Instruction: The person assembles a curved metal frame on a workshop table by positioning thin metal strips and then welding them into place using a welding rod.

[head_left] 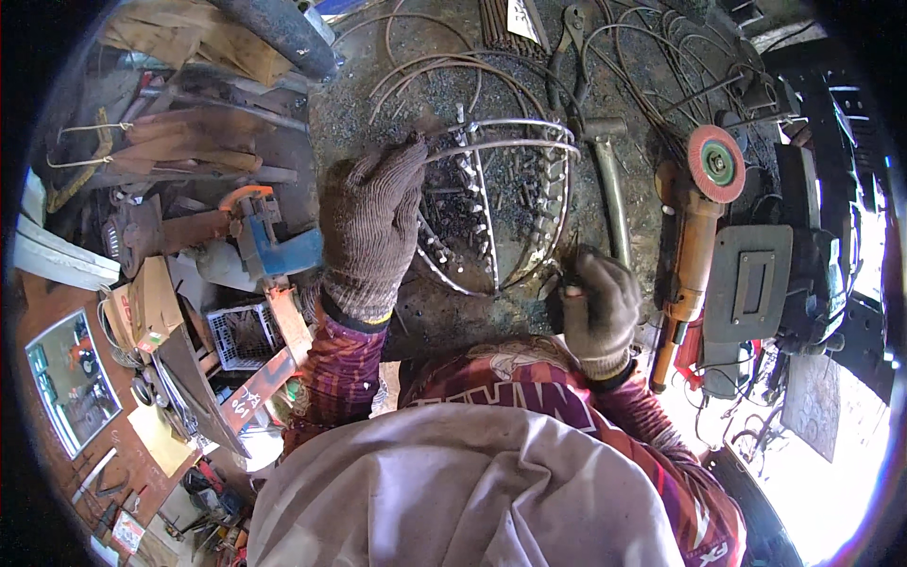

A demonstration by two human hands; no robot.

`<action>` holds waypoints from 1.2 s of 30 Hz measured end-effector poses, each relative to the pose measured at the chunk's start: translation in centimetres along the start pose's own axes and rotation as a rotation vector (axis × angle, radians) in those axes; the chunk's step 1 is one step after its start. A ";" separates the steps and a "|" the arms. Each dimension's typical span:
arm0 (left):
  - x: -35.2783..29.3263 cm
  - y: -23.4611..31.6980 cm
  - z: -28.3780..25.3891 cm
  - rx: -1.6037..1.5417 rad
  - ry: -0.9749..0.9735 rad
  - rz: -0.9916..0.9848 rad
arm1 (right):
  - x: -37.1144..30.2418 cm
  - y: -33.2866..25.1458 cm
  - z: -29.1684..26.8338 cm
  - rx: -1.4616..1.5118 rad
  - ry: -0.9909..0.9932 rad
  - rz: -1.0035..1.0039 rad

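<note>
While sparks of daylight fell across the cluttered desk [378, 113], I steadied a half-built wire basket [496, 203] with my gloved left hand [370, 227], its fingers spread flat and pressed over the near rim rather than curled around it. My gloved right hand [597, 307] was closed tight on a thin dark rod [570, 269], its tip set against the lower right edge of the frame.

The basket lay in the middle of the desk, just ahead of my chest. Its curved hoops were already joined, and several twisted bars already ran across them; the gaps between those bars on the near side looked unfilled, so I judged the piece roughly halfway done, with more bars and joints left to fix. How sound the finished joints were, I could not tell.

The frame's long axis ran left to right across my view, from my left hand toward the hammer [609, 189]. Its bowed ribs bulged toward me, and its open side seemed to face up and away, toward the loose wire coils [425, 57] at the far edge.

An orange grinder [694, 222] with a red disc lay well to the right, untouched, beside a dark welding mask [749, 283]. A blue vise [269, 241] sat near my left wrist.
</note>
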State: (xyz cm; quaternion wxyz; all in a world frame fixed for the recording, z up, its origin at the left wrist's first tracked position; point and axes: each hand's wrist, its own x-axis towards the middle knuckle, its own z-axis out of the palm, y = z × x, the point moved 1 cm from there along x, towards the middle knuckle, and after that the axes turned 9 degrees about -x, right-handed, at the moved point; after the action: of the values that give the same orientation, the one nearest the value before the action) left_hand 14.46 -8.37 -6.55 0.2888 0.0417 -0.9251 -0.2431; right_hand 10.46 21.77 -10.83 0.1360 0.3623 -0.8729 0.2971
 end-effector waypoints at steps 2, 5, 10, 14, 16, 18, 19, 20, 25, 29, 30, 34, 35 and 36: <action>0.1 0.1 0.0 -0.029 0.001 -0.022 | 0.6 0.4 -0.6 -0.050 0.101 0.156; 0.3 0.8 -0.2 -0.070 -0.014 -0.091 | 5.6 2.2 -1.1 -0.114 0.120 0.108; -0.6 -0.8 0.4 -0.089 0.024 -0.027 | 10.7 3.8 0.4 -0.183 0.009 0.090; -0.4 -0.4 0.3 -0.023 -0.012 -0.045 | 11.5 3.9 1.5 -0.154 -0.046 0.109; -0.6 -0.2 0.1 -0.010 -0.035 -0.081 | 11.7 3.7 1.8 -0.182 -0.074 0.078; -0.6 -0.1 0.0 0.001 -0.051 -0.114 | 11.8 3.7 2.0 -0.174 -0.097 0.111; -0.5 -0.3 0.1 -0.018 -0.059 -0.098 | 11.8 3.8 2.0 -0.163 -0.089 0.110; -0.5 -0.4 0.0 -0.034 -0.067 -0.081 | 11.8 3.8 2.2 -0.149 -0.080 0.107; -0.3 0.0 0.0 -0.091 -0.034 -0.102 | 11.5 4.1 2.4 -0.164 -0.060 0.107; 0.0 0.1 -0.1 -0.082 -0.055 -0.107 | 11.2 4.2 2.8 -0.177 -0.043 0.110; 0.2 0.3 -0.2 -0.066 -0.062 -0.113 | 11.2 4.2 2.8 -0.175 -0.040 0.112; 0.1 0.7 -0.2 -0.015 -0.056 -0.121 | 11.4 4.1 2.9 -0.163 -0.037 0.099; 0.2 0.7 -0.2 -0.013 -0.052 -0.121 | 11.4 4.1 2.9 -0.162 -0.034 0.095; 0.2 0.7 -0.3 -0.012 -0.079 -0.141 | 11.4 4.1 3.0 -0.171 -0.042 0.105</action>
State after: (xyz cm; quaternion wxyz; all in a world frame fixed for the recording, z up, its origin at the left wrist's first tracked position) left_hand 14.48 -7.87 -5.89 0.2346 0.0955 -0.9289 -0.2700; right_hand -0.48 15.95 -9.73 0.1324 0.3091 -0.9155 0.2208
